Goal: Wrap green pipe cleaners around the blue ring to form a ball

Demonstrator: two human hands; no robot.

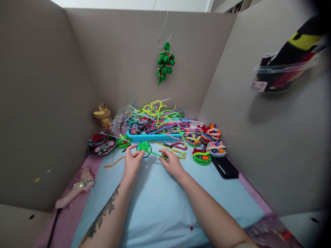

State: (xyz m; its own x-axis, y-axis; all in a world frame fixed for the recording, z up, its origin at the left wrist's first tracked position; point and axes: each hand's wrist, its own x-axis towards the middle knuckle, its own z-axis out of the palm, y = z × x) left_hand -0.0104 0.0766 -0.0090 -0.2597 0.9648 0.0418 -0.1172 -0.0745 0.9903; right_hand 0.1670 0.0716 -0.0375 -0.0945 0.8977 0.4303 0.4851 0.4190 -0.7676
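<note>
Left hand (133, 160) and right hand (172, 162) both bare, mid-frame. Left forearm (117, 210), lower left of frame: dark grey-black leafy-vine tattoo (106, 210), thin stem, small pointed leaves, running lengthwise toward bottom edge. Right forearm (207, 206), lower right: bare; pale grey-green strip (245, 245) at bottom edge, likely sleeve, mostly cut off.

Green ornament (164, 63), flecked red, at the view's twelve o'clock; black phone (225, 167), four; leaf-patterned tattoo (111, 208), seven; pink glue gun (73, 195), eight; bright-green disc (143, 146), ringed blue, near centre.
</note>
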